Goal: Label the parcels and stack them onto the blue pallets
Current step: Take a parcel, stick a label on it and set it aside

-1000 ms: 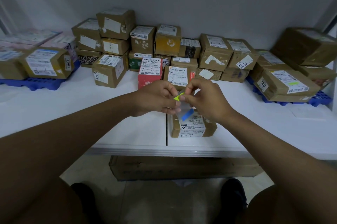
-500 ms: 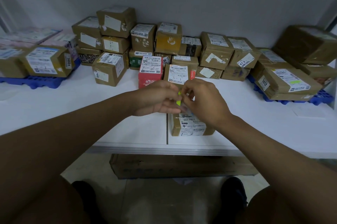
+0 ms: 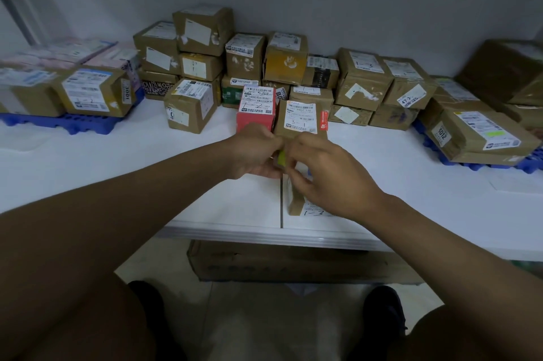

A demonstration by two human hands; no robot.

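Observation:
A small brown parcel (image 3: pixel 296 203) marked "1-3" lies near the white table's front edge, mostly hidden under my right hand (image 3: pixel 329 175). Between my two hands is a small yellow-green sticker label (image 3: pixel 281 158); my left hand (image 3: pixel 255 152) and my right hand both pinch it just above the parcel. A blue pallet (image 3: pixel 67 122) with parcels stands at the left, another blue pallet (image 3: pixel 435 143) with stacked parcels at the right.
Several cardboard parcels are piled along the back wall, with a red box (image 3: pixel 255 121) and a parcel marked "3-1" (image 3: pixel 302 118) just behind my hands. A large flat carton (image 3: pixel 288 265) lies on the floor under the white table (image 3: pixel 176 184).
Both hands drifted slightly down toward the parcel with the label held between them. The blue strip seen under the hands a second ago is hidden now.

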